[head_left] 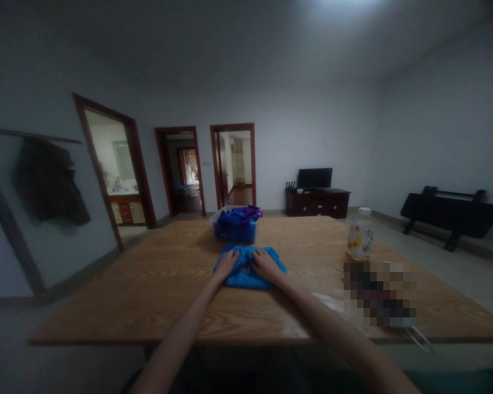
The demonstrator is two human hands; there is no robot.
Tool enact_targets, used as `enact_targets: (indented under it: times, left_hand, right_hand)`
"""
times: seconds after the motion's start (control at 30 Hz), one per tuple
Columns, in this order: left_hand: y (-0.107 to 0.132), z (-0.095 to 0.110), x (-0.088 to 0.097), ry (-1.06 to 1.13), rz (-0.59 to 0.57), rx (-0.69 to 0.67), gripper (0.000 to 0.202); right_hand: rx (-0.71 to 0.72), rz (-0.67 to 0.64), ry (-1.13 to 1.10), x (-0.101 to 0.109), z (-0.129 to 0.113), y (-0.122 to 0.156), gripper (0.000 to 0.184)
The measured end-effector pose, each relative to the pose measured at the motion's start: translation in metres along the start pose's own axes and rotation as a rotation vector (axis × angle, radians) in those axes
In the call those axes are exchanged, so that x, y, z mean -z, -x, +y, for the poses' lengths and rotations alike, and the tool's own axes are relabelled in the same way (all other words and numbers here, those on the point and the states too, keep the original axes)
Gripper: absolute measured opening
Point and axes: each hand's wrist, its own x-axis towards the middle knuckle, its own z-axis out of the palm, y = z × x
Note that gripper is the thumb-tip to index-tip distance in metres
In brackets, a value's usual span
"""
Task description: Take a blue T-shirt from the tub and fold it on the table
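Observation:
A crumpled blue cloth [246, 276] lies on the wooden table [148, 295] in the middle. My left hand [227, 262] rests on its left part with fingers spread flat. On the cloth's right part lies my right hand [264, 264], its fingers also stretched out. Just behind the cloth stands a clear bin [235, 229] heaped with blue and purple cloths [240, 216].
A plastic bottle [360, 234] stands at the table's right, with a blurred dark object [378, 295] near the front right edge. Three doorways open in the far wall. A TV [314, 178] on a dark cabinet and a black bench [449, 210] stand beyond.

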Motion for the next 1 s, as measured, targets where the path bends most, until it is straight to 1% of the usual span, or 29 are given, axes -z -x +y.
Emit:
enact_targets:
  times: [0.1,0.2,0.27,0.33,0.4,0.47,0.57,0.67,0.73,0.87,0.93,1.0]
  left_hand:
    - [0.005,0.007,0.003,-0.111,-0.003,0.016,0.044]
    - [0.013,0.021,-0.001,-0.229,-0.027,-0.089,0.042]
    - [0.019,0.031,-0.008,-0.235,-0.046,-0.190,0.044]
    - [0.023,0.039,-0.015,-0.216,-0.061,-0.263,0.044]
    - [0.025,0.045,-0.020,-0.209,-0.074,-0.291,0.043]
    - [0.025,0.047,-0.021,-0.221,-0.078,-0.279,0.042]
    - [0.022,0.041,-0.016,-0.259,-0.076,-0.248,0.044]
    - [0.016,0.028,-0.007,-0.316,-0.095,-0.225,0.047]
    - [0.012,0.017,0.000,-0.345,-0.098,-0.185,0.048]
    - [0.006,-0.001,0.012,-0.317,-0.070,-0.115,0.047]
    - [0.006,-0.005,0.015,-0.280,-0.069,-0.087,0.047]
    - [0.008,-0.005,0.014,-0.245,-0.073,-0.078,0.048]
  right_hand:
    - [0.006,-0.014,-0.005,0.001,-0.001,-0.001,0.014]
    - [-0.002,-0.049,-0.004,0.003,0.000,-0.002,0.021]
    - [-0.004,-0.073,-0.015,0.005,0.000,-0.001,0.030]
    - [0.004,-0.087,-0.029,0.008,0.002,0.000,0.041]
    - [0.023,-0.089,-0.037,0.010,0.003,0.001,0.049]
    - [0.036,-0.090,-0.043,0.010,0.004,0.002,0.050]
    - [0.030,-0.091,-0.032,0.008,0.004,0.001,0.040]
    - [0.023,-0.073,0.001,0.007,0.003,-0.001,0.025]
    - [0.026,-0.064,0.005,0.007,0.002,-0.002,0.017]
    - [0.044,-0.054,0.008,0.009,0.001,-0.001,0.013]
    - [0.044,-0.047,0.009,0.010,0.001,-0.001,0.011]
    - [0.049,-0.040,-0.004,0.008,0.002,-0.001,0.010]
